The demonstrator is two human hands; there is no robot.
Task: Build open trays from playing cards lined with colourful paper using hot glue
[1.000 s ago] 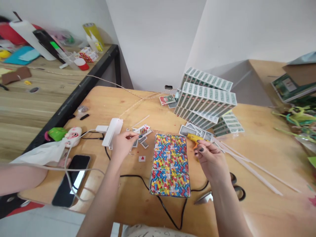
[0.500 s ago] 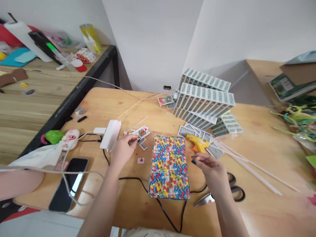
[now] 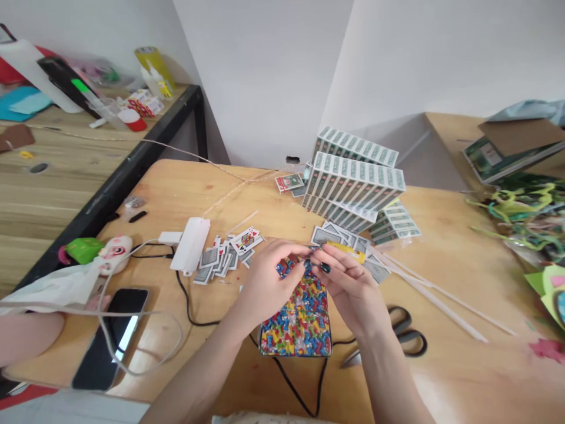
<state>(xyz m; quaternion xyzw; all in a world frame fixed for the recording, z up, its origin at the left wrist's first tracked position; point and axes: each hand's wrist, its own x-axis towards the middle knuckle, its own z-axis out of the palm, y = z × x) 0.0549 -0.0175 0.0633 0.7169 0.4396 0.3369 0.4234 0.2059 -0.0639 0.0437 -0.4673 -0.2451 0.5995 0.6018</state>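
My left hand point(image 3: 269, 282) and my right hand point(image 3: 355, 294) meet above the far end of a flat block point(image 3: 295, 330) covered in a red, blue and yellow pattern. The fingers of both are pinched together at the tips. Whatever lies between them is too small and too covered to make out. Just behind my right hand, a yellow glue gun point(image 3: 357, 254) shows only in part. Small playing cards point(image 3: 216, 262) lie scattered left of my left hand, some face down, with a face card point(image 3: 247, 239) among them.
Stacked card boxes point(image 3: 353, 182) stand at the back, with grey-backed cards point(image 3: 326, 235) in front. Black-handled scissors point(image 3: 412, 341) and white glue sticks point(image 3: 441, 300) lie on the right. Leftward are a white power strip point(image 3: 190, 247), a phone point(image 3: 110, 338) and loose cables.
My left hand has moved right from the small cards, and my right hand has come inward to meet it over the patterned block. The view has shifted slightly.
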